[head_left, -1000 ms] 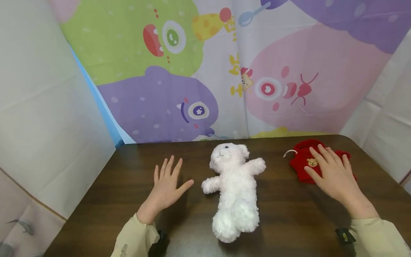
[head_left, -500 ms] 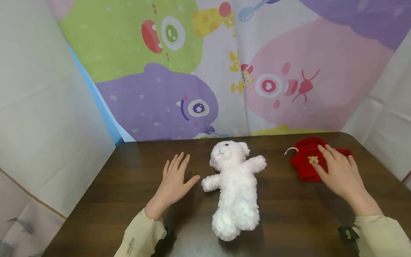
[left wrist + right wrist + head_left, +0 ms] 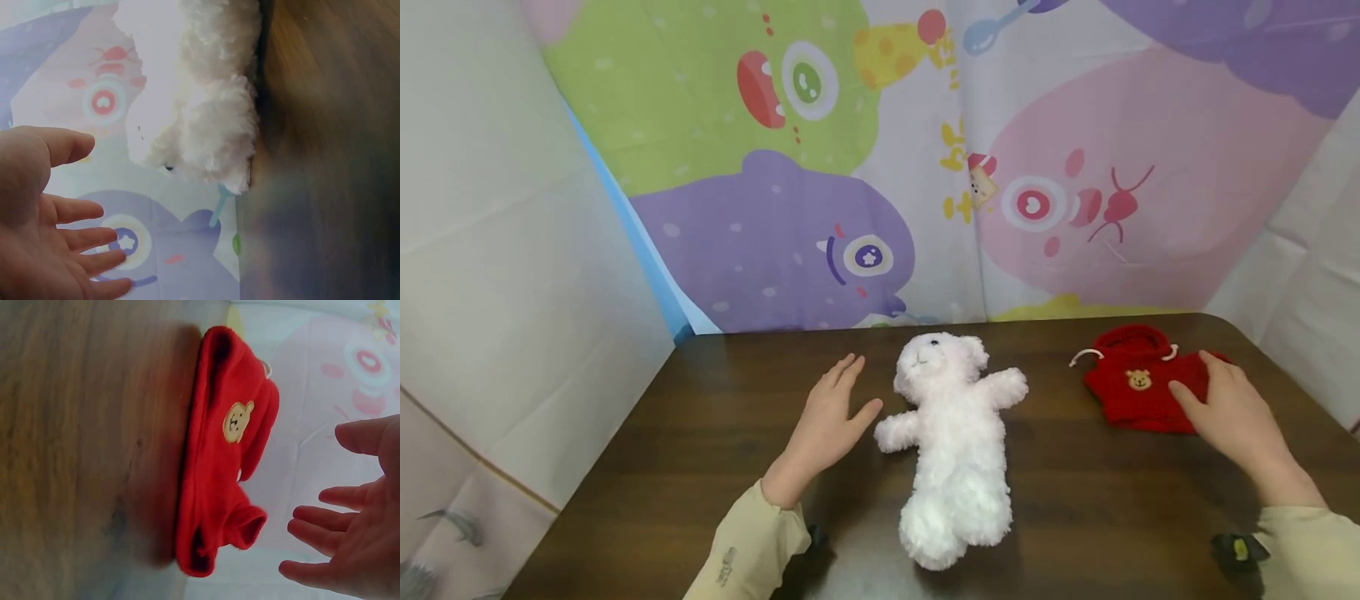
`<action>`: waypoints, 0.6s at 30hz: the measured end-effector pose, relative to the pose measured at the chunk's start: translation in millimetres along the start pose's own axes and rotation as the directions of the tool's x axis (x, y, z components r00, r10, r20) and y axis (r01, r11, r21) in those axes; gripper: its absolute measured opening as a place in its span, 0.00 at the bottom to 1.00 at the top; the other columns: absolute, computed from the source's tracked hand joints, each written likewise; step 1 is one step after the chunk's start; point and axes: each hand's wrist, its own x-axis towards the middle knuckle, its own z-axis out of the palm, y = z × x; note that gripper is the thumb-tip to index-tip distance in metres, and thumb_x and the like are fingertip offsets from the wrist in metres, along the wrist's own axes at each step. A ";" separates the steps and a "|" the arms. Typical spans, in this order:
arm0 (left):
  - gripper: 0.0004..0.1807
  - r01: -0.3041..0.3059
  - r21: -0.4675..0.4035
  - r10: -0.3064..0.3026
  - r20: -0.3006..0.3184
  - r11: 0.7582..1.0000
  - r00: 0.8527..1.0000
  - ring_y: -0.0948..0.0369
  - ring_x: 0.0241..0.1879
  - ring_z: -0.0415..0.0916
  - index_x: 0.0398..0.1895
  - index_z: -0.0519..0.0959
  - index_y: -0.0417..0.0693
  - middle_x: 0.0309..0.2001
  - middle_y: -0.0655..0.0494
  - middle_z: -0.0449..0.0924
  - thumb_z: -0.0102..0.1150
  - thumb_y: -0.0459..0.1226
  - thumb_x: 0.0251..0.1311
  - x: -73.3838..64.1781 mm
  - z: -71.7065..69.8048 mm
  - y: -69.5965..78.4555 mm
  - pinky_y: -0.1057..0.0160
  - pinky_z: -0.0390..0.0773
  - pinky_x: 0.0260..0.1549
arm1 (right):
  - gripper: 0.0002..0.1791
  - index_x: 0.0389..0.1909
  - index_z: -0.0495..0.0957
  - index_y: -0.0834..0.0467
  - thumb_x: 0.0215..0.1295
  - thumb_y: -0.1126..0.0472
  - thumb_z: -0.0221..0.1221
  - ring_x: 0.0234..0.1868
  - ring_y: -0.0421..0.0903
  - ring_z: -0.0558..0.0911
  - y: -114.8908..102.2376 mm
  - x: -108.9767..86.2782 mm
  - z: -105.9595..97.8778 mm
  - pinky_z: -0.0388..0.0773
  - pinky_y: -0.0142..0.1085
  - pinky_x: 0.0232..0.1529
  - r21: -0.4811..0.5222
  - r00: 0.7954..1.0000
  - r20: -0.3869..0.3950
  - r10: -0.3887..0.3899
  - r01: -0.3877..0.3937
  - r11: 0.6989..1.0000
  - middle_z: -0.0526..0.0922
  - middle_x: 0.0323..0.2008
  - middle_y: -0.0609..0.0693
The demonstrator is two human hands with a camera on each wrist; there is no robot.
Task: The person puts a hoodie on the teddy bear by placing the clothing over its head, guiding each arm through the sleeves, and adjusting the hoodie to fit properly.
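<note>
Cartoon creatures in green, purple and pink cover the backdrop [image 3: 928, 275] across the top of the frame, with pale panels [image 3: 490, 208] hanging at the far left and far right. Below it, a dark brown wood-grained table [image 3: 692, 467] fills the lower part of the frame. Near the centre of the frame, a white plush toy [image 3: 962, 442] lies on the table, its head towards the backdrop, its arms spread to either side and its feet towards the bottom edge.

Just left of the toy, the person's left hand [image 3: 827, 421] is held with thumb and fingers apart, gripping nothing; the left wrist view shows a gap between it and the fluffy fur. At the right of the frame, a red hooded garment [image 3: 1150, 408] lies on the table, with a tan bear-face patch [image 3: 1138, 380] on its front and white cords [image 3: 1086, 356] by the hood. The right hand [image 3: 1236, 417] covers part of its right side in the head view, thumb and fingers apart and holding nothing; the right wrist view shows it clear of the cloth. Beige sleeves [image 3: 745, 542] reach in from the bottom left and bottom right.
</note>
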 end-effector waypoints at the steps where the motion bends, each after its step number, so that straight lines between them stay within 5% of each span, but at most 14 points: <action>1: 0.34 0.000 -0.013 0.000 -0.002 1.000 1.000 0.48 0.66 0.52 0.67 0.58 0.44 0.68 0.47 0.54 0.52 0.47 0.60 0.5 1.0 1.9 0.45 0.55 0.61 | 0.35 0.58 0.51 0.82 0.65 0.55 0.47 0.50 0.76 0.60 3.6 -0.1 -0.1 0.57 0.65 0.48 0.017 1.000 0.009 0.006 -0.006 1.000 0.59 0.50 0.82; 10: 0.25 -0.010 -0.149 0.003 -0.043 0.989 0.999 0.55 0.57 0.67 0.60 0.67 0.48 0.57 0.54 0.67 0.53 0.45 0.60 6.4 10.0 20.1 0.53 0.71 0.49 | 0.34 0.55 0.52 0.84 0.67 0.54 0.43 0.47 0.75 0.62 23.2 3.7 -4.0 0.60 0.63 0.45 0.084 0.991 0.073 0.112 -0.118 0.990 0.60 0.48 0.82; 18: 0.21 -0.083 -0.312 0.083 -0.012 0.946 0.996 0.54 0.47 0.72 0.55 0.70 0.42 0.50 0.48 0.73 0.55 0.39 0.59 14.4 19.1 35.9 0.55 0.73 0.46 | 0.35 0.52 0.56 0.84 0.66 0.52 0.43 0.45 0.76 0.65 35.3 16.2 -7.9 0.65 0.60 0.43 0.061 0.975 0.100 0.197 -0.203 0.977 0.62 0.47 0.83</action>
